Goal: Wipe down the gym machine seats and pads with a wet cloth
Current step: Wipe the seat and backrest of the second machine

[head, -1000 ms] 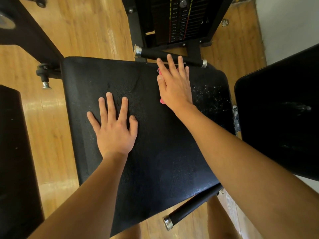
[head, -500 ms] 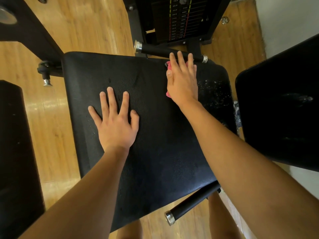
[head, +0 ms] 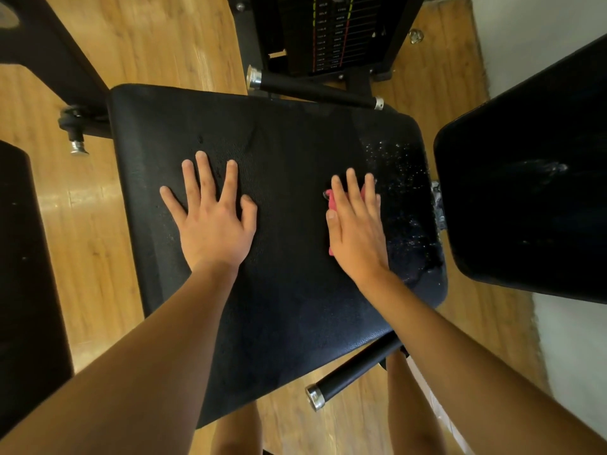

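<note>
**Speckled strip lies just right of the cloth hand**

The person leans over the black seat with both palms down on it. The right hand lies flat, its fingers straight and close together, pressing a pink cloth onto the vinyl. Only a sliver of cloth shows, on the thumb side and between two fingers. The left hand is spread wide on the seat's left half, fingers straight, holding nothing. It looks like a brace.

What matters for the next stroke is the speckled strip of white droplets or flecks. It lies just to the right of the cloth hand, on the little-finger side. Its long axis runs along the seat's right edge, from the far corner toward the near one. The right hand is much the nearer of the two, and the left is well apart from it across the seat. My guess is the cloth needs to slide sideways to the right and then travel along that edge.

By count there is one cloth and two hands. Three black pads are in view: the seat, a right-side pad with a faint smear, and a left-side pad at the frame's edge. There are two handle bars, the far one and the near one, and one weight stack stands beyond them on the wooden floor.
</note>
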Available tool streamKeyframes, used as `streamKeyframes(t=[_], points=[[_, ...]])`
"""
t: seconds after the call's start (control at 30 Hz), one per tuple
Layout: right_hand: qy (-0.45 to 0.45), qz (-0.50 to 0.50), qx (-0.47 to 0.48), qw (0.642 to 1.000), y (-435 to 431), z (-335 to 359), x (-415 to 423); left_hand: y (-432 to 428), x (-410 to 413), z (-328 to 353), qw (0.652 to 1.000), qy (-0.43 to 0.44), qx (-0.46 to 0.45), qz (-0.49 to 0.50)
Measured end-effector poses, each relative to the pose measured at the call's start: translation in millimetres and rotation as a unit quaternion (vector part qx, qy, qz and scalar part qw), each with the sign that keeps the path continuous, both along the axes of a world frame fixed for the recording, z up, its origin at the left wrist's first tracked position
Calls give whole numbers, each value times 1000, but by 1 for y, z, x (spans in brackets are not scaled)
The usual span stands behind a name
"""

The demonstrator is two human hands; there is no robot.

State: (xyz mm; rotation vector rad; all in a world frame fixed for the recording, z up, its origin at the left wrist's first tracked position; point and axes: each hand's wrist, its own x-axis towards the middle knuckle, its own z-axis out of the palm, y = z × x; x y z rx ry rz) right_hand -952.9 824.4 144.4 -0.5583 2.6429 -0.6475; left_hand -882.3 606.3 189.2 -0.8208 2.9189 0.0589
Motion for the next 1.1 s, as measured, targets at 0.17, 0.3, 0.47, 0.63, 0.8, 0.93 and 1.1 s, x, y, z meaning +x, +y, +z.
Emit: streamKeyframes(t=[0.17, 0.3, 0.47, 0.63, 0.8, 0.93, 1.1], points=[[-19, 4, 4, 1000, 28, 1, 51, 0, -1, 2, 1000, -2, 8, 3], [-24, 11, 23, 999, 46, 0, 86, 1, 0, 2, 1000, -9, 8, 2], [-32, 26, 32, 999, 63, 0, 115, 1, 0, 2, 1000, -5, 13, 1], [18, 125, 40, 991, 88, -2, 124, 2, 2, 2, 1000, 5, 13, -3], [13, 119, 53, 991, 107, -7, 115, 1, 1, 1, 1000, 9, 14, -3], [-7, 82, 62, 995, 117, -8, 111, 1, 1, 1, 1000, 12, 17, -2], [-8, 81, 58, 995, 102, -9, 89, 0, 2, 1, 1000, 13, 13, -2]])
